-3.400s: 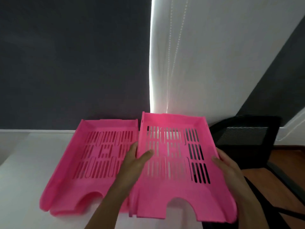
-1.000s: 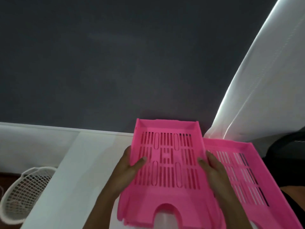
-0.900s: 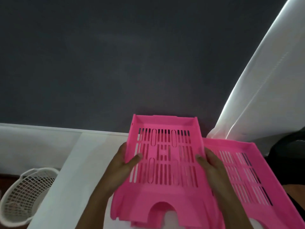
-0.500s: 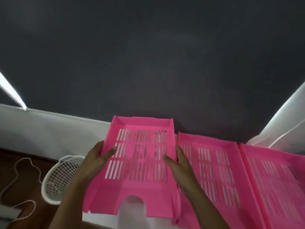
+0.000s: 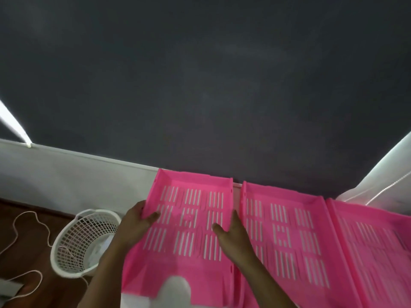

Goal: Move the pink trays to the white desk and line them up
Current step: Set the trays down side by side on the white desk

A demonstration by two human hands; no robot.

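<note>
Pink tray (image 5: 191, 227), leftmost of three, lies between both hands with its long axis running away from the person. Left hand (image 5: 135, 225) and right hand (image 5: 233, 236) each pinch a side wall. Middle tray (image 5: 287, 236) sits just beside. Tabletop (image 5: 135, 302) is mostly hidden; whether the held tray rests down is unclear.

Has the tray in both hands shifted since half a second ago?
Yes. The held tray now sits lower and flatter, its back edge nearer the wall, with a gap beside the neighbouring tray. Left hand and right hand grip its sides.
</note>
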